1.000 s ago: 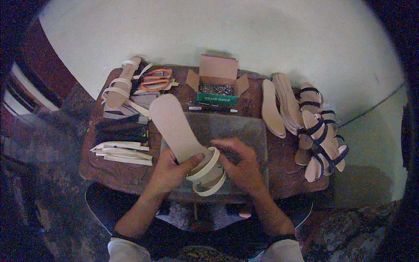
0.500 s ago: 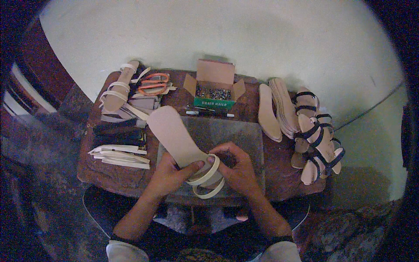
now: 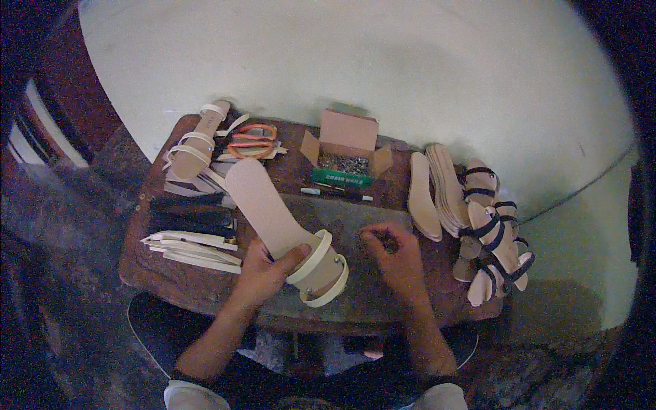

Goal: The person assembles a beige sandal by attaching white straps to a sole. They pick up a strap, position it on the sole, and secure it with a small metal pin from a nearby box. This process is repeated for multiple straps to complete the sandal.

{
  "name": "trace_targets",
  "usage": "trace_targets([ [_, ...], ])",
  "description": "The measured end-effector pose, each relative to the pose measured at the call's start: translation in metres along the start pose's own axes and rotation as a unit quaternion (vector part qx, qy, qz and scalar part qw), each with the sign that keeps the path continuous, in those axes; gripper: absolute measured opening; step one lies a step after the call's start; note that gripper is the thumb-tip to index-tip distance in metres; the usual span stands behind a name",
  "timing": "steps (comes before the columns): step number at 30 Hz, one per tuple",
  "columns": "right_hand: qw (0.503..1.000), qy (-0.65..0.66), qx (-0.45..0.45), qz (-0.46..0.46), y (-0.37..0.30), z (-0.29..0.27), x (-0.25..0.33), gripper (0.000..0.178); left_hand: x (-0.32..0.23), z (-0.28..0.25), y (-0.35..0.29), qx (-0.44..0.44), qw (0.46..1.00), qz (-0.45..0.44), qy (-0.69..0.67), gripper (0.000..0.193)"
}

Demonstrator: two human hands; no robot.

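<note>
My left hand point(image 3: 265, 277) grips a beige sandal sole point(image 3: 256, 201) by its middle, thumb on top. The sole slants over the grey work board point(image 3: 365, 277), its wider end pointing away from me. Two cream straps point(image 3: 316, 254) loop across the near end, and a small shiny stud shows beside one of them. To the right, apart from the sandal, my right hand point(image 3: 402, 263) is closed, fingers curled and thumb pressed to them. Something small and dark seems to lie in its palm, too unclear to name.
An open green cardboard box point(image 3: 342, 179) of small metal pieces stands at the back, pens point(image 3: 335, 193) before it. Leftward lie orange-handled scissors point(image 3: 251, 145), a cream-strapped sandal point(image 3: 191, 154) and cream strips point(image 3: 191, 249). Stacked soles point(image 3: 447, 191) and black-strapped sandals point(image 3: 492, 229) occupy the right.
My right hand has let go of the strap and moved right, away from the sandal. My left hand still holds the sole, whose strapped end has turned so the straps stand up more.
</note>
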State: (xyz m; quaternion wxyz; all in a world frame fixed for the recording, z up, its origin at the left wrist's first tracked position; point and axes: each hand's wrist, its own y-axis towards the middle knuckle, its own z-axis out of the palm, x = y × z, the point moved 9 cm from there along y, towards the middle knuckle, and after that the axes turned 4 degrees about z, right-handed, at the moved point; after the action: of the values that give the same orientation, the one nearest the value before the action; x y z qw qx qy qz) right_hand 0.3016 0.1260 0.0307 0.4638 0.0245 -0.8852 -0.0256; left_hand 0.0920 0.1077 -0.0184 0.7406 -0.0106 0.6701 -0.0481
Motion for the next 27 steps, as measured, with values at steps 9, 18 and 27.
trace_targets([
  [9, 0.990, -0.086, -0.049, -0.104, 0.090, -0.002, 0.010, 0.017, -0.002, -0.002, 0.001, -0.014, 1.000, 0.010, 0.016, 0.024],
  [18, 0.921, -0.361, 0.012, -0.146, 0.174, 0.058, -0.006, 0.016, 0.008, 0.001, 0.003, 0.012, 1.000, 0.009, 0.009, 0.020],
  [27, 0.925, -0.370, 0.016, -0.079, 0.183, 0.060, -0.016, 0.018, 0.005, 0.002, 0.004, 0.014, 1.000, 0.028, -0.004, 0.021],
])
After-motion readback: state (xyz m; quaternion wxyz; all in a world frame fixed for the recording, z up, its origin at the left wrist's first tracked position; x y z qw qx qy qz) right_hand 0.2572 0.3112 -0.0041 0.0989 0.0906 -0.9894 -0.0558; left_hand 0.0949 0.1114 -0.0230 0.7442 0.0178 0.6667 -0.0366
